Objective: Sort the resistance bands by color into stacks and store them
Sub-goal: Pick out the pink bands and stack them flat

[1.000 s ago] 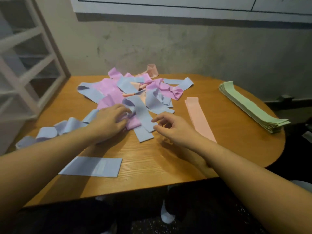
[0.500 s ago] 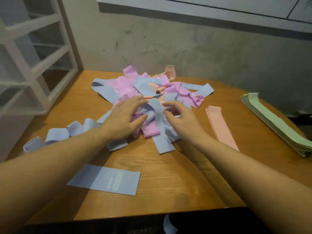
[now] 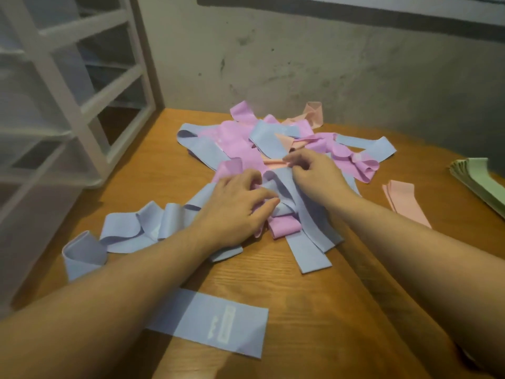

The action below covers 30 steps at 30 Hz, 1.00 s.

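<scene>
At far left stands a white shelf unit (image 3: 68, 86), its compartments blurred, so you cannot tell what, if anything, is stored there; judge the storing step as not yet begun. On the table (image 3: 328, 310), nearest you, one blue band (image 3: 207, 325) lies flat and alone, probably the start of a blue stack. Beyond it a loose run of blue bands (image 3: 131, 228) trails left from the central pile (image 3: 273, 149), where blue, purple and a few pink bands lie crossed and folded over one another, still unsorted. Your left hand (image 3: 235, 209) rests on the near side of the pile, fingers curled into blue and purple bands; whether it grips one or merely presses down cannot be told. Your right hand (image 3: 314, 173) is just beside it, fingertips pinched at a pink band (image 3: 273, 162) near the pile's middle; the pinch looks closed, though the contact is partly hidden by the fingers. Right of the pile a short pink stack (image 3: 404, 201) lies flat, apart from the rest. At far right a tall green stack (image 3: 475, 179) is cut off by the frame edge, so its full length and count are unseen. Green thus appears finished, pink begun, blue barely begun, and purple not started; how many bands lie buried under your hands is not visible.
</scene>
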Tool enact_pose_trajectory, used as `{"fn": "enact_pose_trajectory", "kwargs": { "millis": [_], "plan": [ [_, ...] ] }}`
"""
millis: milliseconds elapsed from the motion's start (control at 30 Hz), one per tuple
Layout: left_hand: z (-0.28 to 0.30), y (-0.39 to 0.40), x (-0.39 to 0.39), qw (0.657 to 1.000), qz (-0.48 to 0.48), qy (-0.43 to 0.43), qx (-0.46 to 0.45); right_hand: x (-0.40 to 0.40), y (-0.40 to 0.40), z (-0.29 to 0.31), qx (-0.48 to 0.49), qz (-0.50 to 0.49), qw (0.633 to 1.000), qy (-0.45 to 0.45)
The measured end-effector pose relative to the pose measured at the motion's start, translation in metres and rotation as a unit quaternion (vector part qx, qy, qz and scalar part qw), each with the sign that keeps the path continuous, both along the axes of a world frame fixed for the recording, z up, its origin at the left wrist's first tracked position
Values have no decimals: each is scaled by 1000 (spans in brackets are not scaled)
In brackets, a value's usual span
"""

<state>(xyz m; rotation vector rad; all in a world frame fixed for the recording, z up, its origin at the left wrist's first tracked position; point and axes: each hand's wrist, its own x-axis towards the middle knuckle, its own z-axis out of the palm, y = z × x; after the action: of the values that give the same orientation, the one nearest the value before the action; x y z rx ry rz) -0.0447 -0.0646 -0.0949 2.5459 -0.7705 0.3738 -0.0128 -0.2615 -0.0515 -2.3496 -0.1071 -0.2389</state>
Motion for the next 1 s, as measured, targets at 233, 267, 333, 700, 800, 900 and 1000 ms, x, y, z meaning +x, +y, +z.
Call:
{"fn": "enact_pose_trajectory", "kwargs": {
  "millis": [233,267,333,700,800,900,1000],
  "plan": [
    [-5,0,4,999,-8,17,38,8,-15,-31,-50,-49,997,-26],
    [-5,0,4,999,-10,22,29,6,-14,-33,-54,-50,996,-43],
    [-4,1,2,1000,-12,28,-2,4,-13,-36,-58,-51,995,-59],
    [1,1,-2,998,-28,5,62,-14,-13,-36,-25,6,990,-142],
    [0,2,-1,999,-25,-5,42,-26,-14,-33,50,23,989,-139],
    [0,0,-2,998,-33,-21,39,-42,-18,-30,105,31,987,-117],
    [-1,0,-2,998,-33,-43,26,-58,-25,-28,165,17,983,-79]
  ]
}}
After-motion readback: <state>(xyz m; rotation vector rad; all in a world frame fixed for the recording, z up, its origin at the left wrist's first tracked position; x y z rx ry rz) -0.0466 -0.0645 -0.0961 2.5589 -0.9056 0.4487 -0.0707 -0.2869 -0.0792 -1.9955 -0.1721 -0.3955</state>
